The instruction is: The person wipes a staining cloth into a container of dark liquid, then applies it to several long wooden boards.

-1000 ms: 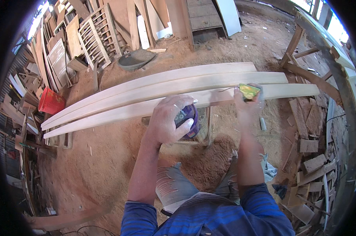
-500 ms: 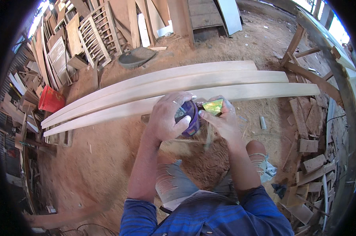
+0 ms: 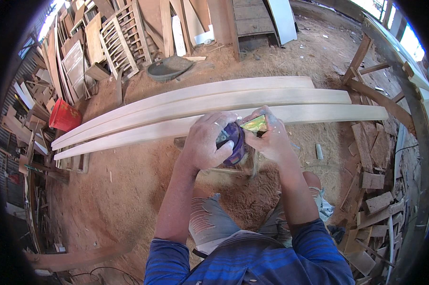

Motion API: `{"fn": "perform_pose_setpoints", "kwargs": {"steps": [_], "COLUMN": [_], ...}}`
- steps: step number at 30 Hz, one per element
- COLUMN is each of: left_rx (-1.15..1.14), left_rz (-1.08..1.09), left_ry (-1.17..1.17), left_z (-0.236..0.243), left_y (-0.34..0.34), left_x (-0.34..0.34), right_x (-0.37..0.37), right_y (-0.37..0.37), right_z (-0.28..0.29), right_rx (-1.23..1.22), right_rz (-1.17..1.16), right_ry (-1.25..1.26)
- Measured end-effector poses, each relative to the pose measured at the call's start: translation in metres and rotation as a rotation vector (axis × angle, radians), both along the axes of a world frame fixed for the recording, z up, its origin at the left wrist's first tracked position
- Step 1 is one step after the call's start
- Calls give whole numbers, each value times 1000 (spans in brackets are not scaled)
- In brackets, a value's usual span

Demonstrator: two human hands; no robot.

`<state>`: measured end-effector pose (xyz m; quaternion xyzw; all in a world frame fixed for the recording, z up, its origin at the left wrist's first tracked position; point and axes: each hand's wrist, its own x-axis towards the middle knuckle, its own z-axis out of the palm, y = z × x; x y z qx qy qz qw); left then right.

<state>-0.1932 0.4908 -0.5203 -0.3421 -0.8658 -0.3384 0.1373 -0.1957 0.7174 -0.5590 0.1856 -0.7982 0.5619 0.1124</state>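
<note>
My left hand (image 3: 205, 141) grips a purple tub (image 3: 234, 156) from the left, fingers over its top. My right hand (image 3: 272, 140), fingers dusted pale, pinches a small yellow-green flat piece (image 3: 256, 123) at the tub's right rim. Both hands are just in front of three long pale boards lying side by side: a front one (image 3: 338, 113), a middle one (image 3: 300, 96) and a back one (image 3: 191, 95). A low wooden support shows partly beneath the tub, mostly hidden by it and my hands.
A red bucket (image 3: 64, 115) stands left of the boards. A dark basin (image 3: 168, 69) sits on the dusty floor behind, before leaning planks (image 3: 186, 28) and a slatted frame (image 3: 124, 42). A wooden frame (image 3: 385, 103) stands at right, with piled offcuts (image 3: 378, 204) nearer me.
My right hand has come leftward from the front board to the tub's rim with the yellow-green piece. My left hand still holds the tub.
</note>
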Motion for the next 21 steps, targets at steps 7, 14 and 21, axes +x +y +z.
{"fn": "perform_pose_setpoints", "kwargs": {"steps": [7, 14, 21], "left_rx": [-6, 29, 64], "left_rz": [-5, 27, 67], "left_ry": [-21, -20, 10], "left_z": [2, 0, -2], "left_y": [1, 1, 11], "left_x": [-1, 1, 0], "right_x": [-7, 8, 59], "right_y": [0, 23, 6], "right_z": [-4, -24, -23], "right_rx": [-92, -228, -567], "right_rz": [-174, -114, 269], "right_ry": [-70, -61, -632]}}
